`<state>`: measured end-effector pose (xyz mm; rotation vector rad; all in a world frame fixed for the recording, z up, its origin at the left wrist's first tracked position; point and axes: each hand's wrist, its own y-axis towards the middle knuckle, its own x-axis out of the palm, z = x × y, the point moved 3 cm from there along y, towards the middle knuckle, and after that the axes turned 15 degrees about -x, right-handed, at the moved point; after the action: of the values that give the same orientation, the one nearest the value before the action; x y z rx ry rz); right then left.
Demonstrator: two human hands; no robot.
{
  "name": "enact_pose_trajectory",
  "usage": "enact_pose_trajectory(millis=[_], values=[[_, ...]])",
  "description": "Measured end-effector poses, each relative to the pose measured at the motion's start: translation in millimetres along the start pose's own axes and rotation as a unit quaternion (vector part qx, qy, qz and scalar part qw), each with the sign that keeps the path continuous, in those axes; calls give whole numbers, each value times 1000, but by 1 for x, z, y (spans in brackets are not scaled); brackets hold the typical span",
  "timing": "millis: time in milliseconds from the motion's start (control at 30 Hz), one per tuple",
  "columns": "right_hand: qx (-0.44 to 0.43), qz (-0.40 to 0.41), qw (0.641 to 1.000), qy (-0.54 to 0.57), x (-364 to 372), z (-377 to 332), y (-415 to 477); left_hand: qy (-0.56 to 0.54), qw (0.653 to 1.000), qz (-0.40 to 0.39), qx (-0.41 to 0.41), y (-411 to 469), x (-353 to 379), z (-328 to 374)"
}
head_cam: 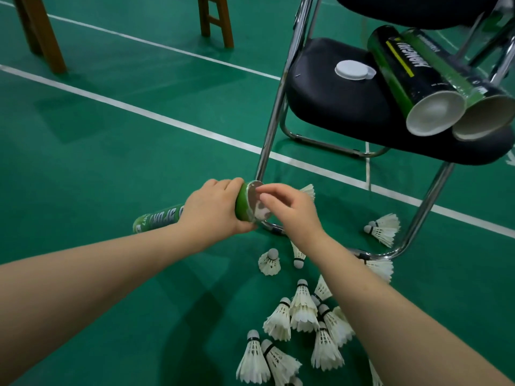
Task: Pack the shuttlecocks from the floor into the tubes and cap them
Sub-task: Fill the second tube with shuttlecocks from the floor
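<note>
Left hand (214,210) grips the green cardboard shuttlecock tube (156,220) near its open end, fingers wrapped round the barrel, the tube held level above the green court floor (97,151). Right hand (295,215) is at the tube mouth with fingers bent and thumb and forefinger tips against the rim; whether it pinches anything cannot be determined. A pale rounded shape sits inside the mouth, not identifiable. The chrome front leg (267,135) of the black padded folding chair (334,107) stands directly behind the mouth. White feather shuttlecocks (303,310) lie heaped on the floor below the right forearm, with strays (384,229) near the chair's feet and one (308,190) partly hidden behind the right hand. On the seat lie two dark open tubes (404,73) side by side and a white plastic cap (352,69). The heap is cut off at the lower edge
</note>
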<state>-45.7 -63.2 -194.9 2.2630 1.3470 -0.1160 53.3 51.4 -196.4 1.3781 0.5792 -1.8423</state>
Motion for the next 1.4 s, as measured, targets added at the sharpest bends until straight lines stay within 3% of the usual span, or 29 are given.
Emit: enact_pose_trajectory(millis=[100, 167, 300, 533, 800, 1000, 1133, 1233, 1400], values=[[53, 146, 988, -21, -15, 35, -18, -11, 1000, 10, 2, 6, 8, 0], [144, 173, 973, -45, -15, 69, -36, -19, 1000, 18, 3, 9, 12, -1], [287, 34, 949, -123, 10, 135, -83, -15, 1000, 10, 23, 10, 26, -4], [337, -83, 904, -250, 28, 191, -114, -12, 1000, 12, 27, 17, 47, -27], [311, -79, 895, -310, 40, 203, -95, 4, 999, -7, 45, 20, 62, -23], [276, -3, 948, -159, 42, 201, -84, 3, 999, -7, 40, 24, 66, -25], [266, 33, 961, -67, 38, 185, -80, 3, 999, 6, 41, 24, 67, -24], [278, 51, 958, -43, 32, 171, -75, 6, 999, 5, 36, 24, 65, -24], [172, 86, 975, -110, 2, 121, -51, 7, 1000, 9, 26, 24, 61, -26]])
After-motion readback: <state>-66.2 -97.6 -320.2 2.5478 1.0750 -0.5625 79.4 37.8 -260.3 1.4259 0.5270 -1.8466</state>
